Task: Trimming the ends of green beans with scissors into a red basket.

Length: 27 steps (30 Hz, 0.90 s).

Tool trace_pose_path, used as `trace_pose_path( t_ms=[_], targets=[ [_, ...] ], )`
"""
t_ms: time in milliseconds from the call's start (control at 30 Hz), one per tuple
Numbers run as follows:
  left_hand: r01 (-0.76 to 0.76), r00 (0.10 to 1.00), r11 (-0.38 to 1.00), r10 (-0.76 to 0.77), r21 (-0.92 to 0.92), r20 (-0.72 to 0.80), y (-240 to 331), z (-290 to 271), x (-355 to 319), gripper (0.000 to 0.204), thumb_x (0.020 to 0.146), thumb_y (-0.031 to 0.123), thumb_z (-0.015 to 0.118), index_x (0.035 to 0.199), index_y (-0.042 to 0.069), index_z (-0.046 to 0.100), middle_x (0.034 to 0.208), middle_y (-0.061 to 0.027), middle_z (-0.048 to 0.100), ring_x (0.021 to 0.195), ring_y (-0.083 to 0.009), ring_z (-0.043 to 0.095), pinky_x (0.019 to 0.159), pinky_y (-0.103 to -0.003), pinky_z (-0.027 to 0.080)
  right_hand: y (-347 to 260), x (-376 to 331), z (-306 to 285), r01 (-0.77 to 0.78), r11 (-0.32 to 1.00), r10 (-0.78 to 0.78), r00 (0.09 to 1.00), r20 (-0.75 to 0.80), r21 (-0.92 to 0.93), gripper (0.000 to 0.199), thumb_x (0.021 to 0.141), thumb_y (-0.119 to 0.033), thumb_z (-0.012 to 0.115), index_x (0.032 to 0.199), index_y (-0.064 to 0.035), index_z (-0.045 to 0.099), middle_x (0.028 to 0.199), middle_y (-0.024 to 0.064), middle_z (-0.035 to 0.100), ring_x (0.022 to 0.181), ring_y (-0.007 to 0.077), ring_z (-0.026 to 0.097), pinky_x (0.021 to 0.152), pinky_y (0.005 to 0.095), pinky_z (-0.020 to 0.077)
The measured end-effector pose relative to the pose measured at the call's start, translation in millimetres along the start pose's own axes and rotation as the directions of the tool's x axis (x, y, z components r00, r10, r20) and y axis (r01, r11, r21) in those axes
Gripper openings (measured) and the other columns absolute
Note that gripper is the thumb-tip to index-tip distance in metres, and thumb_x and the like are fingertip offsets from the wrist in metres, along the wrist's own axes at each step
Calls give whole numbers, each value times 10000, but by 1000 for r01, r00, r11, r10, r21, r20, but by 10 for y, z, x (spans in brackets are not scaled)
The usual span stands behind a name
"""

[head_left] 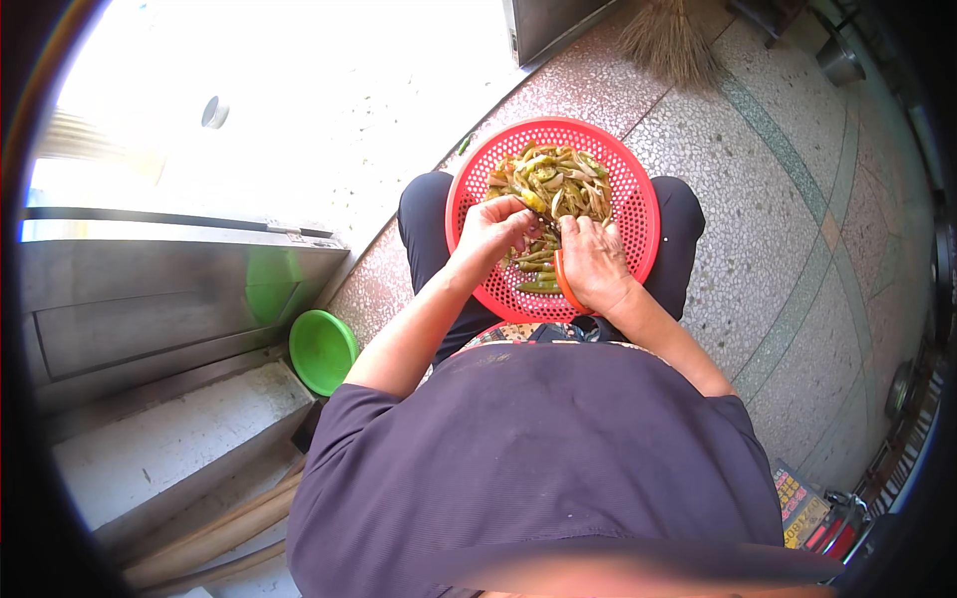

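Note:
A round red perforated basket (639,214) rests across my lap. Cut yellow-green vegetable pieces (573,184) are heaped in its far half. Slim whole green pods (538,271), perhaps chillies or okra, lie in the near half. Above the basket, my left hand (495,231) pinches a yellow-green pod (532,201) between thumb and fingers. My right hand (596,261), with an orange bangle (566,282) at its wrist, is closed close beside it, fingers curled down. Something dark shows between the hands, but what the right fingers hold is hidden.
A green plastic tub (323,352) stands at my left beside a pale step (179,439). A straw broom (673,45) lies at the far side on the speckled floor (758,229). Past it, at far right, is a metal pot (840,60). Bright light washes out the doorway at upper left.

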State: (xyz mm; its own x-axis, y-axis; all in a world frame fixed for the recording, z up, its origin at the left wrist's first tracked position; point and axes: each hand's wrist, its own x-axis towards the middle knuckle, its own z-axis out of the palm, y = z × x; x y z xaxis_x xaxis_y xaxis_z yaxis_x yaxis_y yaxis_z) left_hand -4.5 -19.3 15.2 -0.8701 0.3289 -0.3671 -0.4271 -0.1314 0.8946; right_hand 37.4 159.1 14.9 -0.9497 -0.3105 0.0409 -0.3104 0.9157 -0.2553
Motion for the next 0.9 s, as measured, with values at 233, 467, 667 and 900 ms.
trace_pose_path(
  t_ms=[233,467,667,900],
  targets=[
    [33,999,994,-28,108,-44,14,52,15,150,884,130,588,956,-2,594,807,-58,647,687,-100,615,557,-210,463,15,-5,81,-24,986,14,998,61,165,159,831,-149,476,879,-5,523,658,193,622,627,346,648,580,434,512],
    [142,990,988,-142,63,-4,-121,-67,116,125,895,139,589,921,17,598,735,-34,624,572,-78,557,522,-200,445,68,52,53,-134,948,105,988,112,288,177,788,-149,542,867,7,519,672,222,621,665,374,645,618,454,520],
    [60,996,992,-53,107,-68,-77,-190,152,149,897,170,594,888,22,608,632,1,571,504,-62,509,473,-196,402,150,79,-143,-110,960,49,971,233,257,181,822,-167,516,901,-5,510,811,208,641,781,361,645,699,464,501],
    [-173,945,853,285,493,-162,-177,-37,162,129,831,107,616,839,-22,628,639,-46,614,537,-84,564,521,-238,460,48,47,-59,-67,988,40,981,190,139,185,843,-130,466,976,-12,517,836,197,642,809,351,646,727,460,491]
  ],
)
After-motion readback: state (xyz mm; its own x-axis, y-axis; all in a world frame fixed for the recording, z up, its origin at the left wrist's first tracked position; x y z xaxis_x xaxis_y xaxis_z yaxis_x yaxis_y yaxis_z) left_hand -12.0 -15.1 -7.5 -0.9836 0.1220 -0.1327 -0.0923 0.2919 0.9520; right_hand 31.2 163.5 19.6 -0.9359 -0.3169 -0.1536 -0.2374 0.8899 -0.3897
